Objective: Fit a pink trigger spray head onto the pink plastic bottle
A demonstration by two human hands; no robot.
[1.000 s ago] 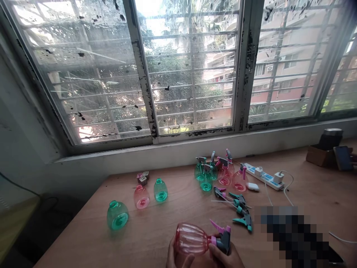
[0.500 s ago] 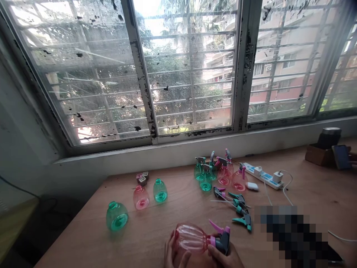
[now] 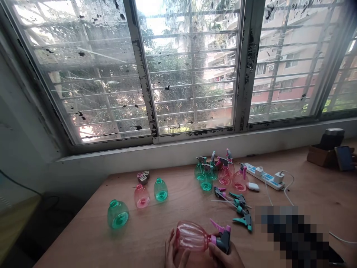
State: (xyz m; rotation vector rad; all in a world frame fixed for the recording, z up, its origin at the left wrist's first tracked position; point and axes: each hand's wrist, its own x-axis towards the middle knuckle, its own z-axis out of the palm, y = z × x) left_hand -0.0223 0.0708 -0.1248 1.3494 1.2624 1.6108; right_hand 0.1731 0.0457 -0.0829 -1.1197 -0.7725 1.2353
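A pink spray bottle (image 3: 192, 236) lies on its side between my hands at the table's near edge, its dark spray head with pink trigger pointing right. My left hand (image 3: 175, 253) is closed round the bottle's base. With its fingers on the pink collar and the spray head, my right hand (image 3: 225, 256) grips the neck end. Left of them stand a green bottle (image 3: 118, 214), a pink bottle (image 3: 142, 196) and another green bottle (image 3: 161, 190), all without heads. Loose spray heads (image 3: 243, 219) with tubes lie to the right of my hands.
Behind the loose heads stands a group of assembled green and pink spray bottles (image 3: 206, 182). A power strip (image 3: 264, 176) with plugs and cables, a white case (image 3: 253, 187), a brown box (image 3: 320, 156) and a phone (image 3: 344, 158) are at right. Small blocks (image 3: 143, 179) sit at back left.
The view has shifted very slightly. Both hands keep their hold on the pink spray bottle, which looks almost unmoved; the other things stay in place.
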